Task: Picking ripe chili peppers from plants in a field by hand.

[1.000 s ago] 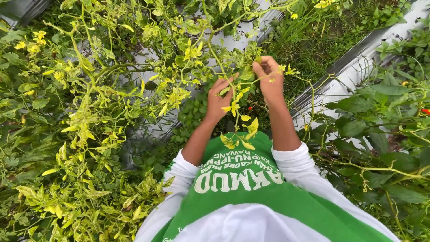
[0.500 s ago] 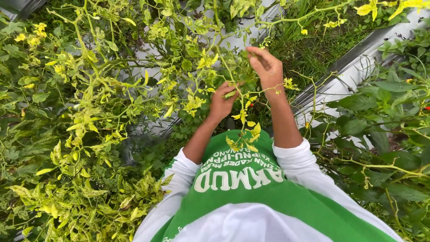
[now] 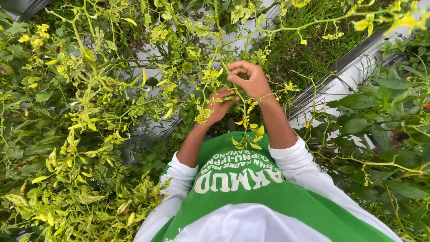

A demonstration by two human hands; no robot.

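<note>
The person's 2 hands meet on a thin green stem point(image 3: 233, 92) that runs down through the yellow-green plant point(image 3: 103, 112). The right hand point(image 3: 251, 80) sits above the left hand point(image 3: 219, 105), thumb and fingers pressed together, pinching the stem. The left hand, just below and touching the same stem, is curled about it; how tightly it closes cannot be told, since leaves cover part of the fingers.

Below the stem hangs a small cluster of yellow leaves point(image 3: 248, 134), just above the green and white shirt point(image 3: 242, 188). Right of the stem, well apart from it, runs a grey gutter point(image 3: 340, 78), with darker leafy plants point(image 3: 385, 130) beyond it.

The stem looks slender and brittle. A sharp bend between the 2 hands could snap it, and a hard pinch could bruise it. Side shoots tangled around the stem may be dragged or torn if either hand pulls.
</note>
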